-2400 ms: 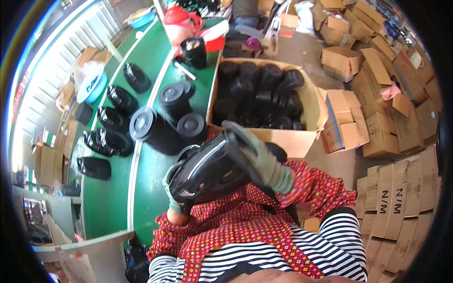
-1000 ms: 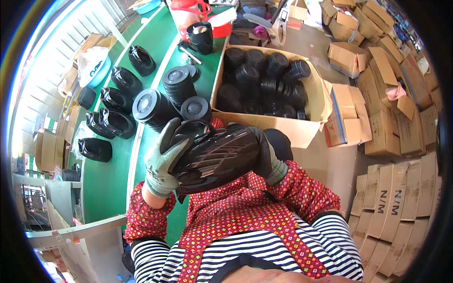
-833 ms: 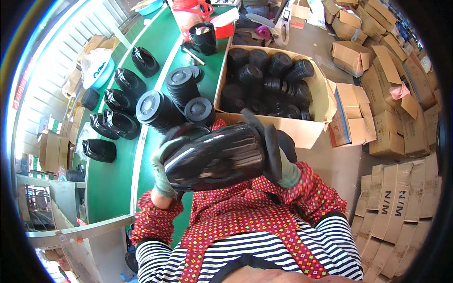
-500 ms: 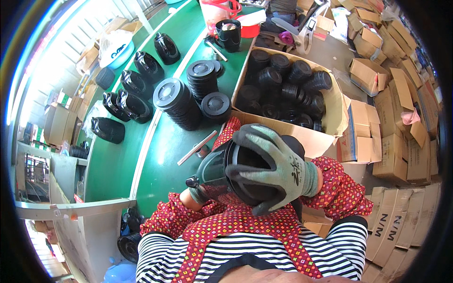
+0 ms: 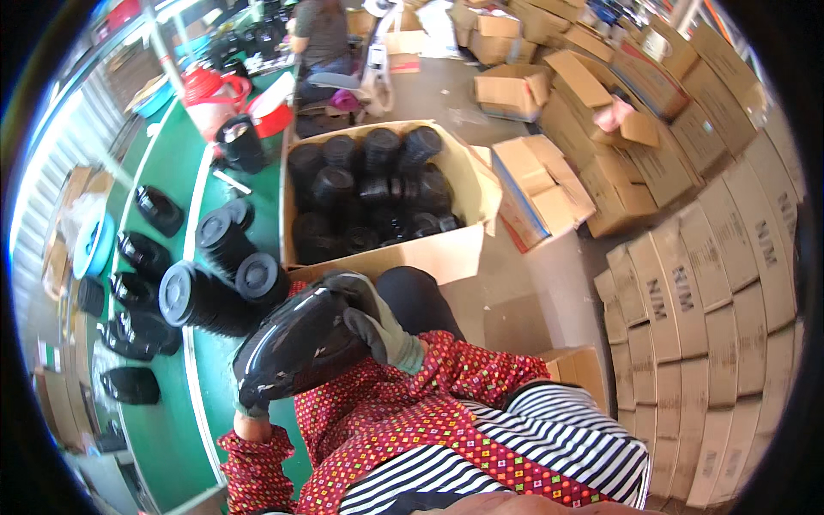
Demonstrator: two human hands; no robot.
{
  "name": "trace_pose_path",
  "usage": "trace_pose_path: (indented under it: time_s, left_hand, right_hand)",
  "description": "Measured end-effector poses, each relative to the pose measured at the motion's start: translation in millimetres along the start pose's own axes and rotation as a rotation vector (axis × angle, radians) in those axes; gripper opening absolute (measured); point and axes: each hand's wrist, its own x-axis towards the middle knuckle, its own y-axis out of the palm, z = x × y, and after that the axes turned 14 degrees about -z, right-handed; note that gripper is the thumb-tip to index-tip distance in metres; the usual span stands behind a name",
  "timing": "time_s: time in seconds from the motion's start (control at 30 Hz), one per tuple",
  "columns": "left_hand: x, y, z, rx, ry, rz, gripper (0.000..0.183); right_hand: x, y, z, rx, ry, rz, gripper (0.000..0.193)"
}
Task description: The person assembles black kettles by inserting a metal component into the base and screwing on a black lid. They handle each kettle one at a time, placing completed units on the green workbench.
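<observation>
A glossy black jug-shaped shell (image 5: 296, 335) lies tilted across my lap, its smooth curved side facing up. My right hand (image 5: 382, 326), in a grey-green glove with dark coated fingers, is closed round its upper right end. At the lower left end my left hand (image 5: 249, 395), also gloved, grips the shell; most of it is hidden behind the piece. Just beyond the shell, black round lids stand in stacks (image 5: 189, 296) on the green work surface (image 5: 167, 433). Several similar black shells (image 5: 144, 253) rest in a row further left.
An open cardboard box (image 5: 438, 256) holding stacked black round parts (image 5: 339, 153) stands ahead. Behind the lids are a black container (image 5: 240, 144) and a red bucket (image 5: 206, 99). Cartons are piled at right (image 5: 712, 343). A person (image 5: 324, 39) is at the far end.
The view has swung to the right. The shell has been turned so its glossy side faces up, and my right hand has gone from across its dark end to its upper right.
</observation>
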Motion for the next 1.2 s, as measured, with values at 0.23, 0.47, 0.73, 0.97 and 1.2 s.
trace_pose_path:
  time_s: [0.23,0.47,0.73,0.97,1.2]
  left_hand:
    - [24,9,18,0.042,-0.430,0.350,0.045]
    - [23,14,10,-0.191,-0.410,0.492,0.073]
    - [-12,-10,-10,-0.369,-0.240,0.433,0.099]
    - [-29,24,-22,-0.236,-0.216,0.385,0.067]
    - [-27,25,-22,-0.323,-0.205,0.269,0.060]
  right_hand:
    - [2,7,-9,-0.375,-0.148,0.106,0.059]
    - [35,51,30,-0.650,-0.366,0.769,0.091]
    - [47,31,60,-0.869,-0.298,0.895,0.076]
    - [48,32,67,-0.983,-0.379,1.005,0.070]
    - [46,28,64,-0.897,-0.280,0.915,0.081]
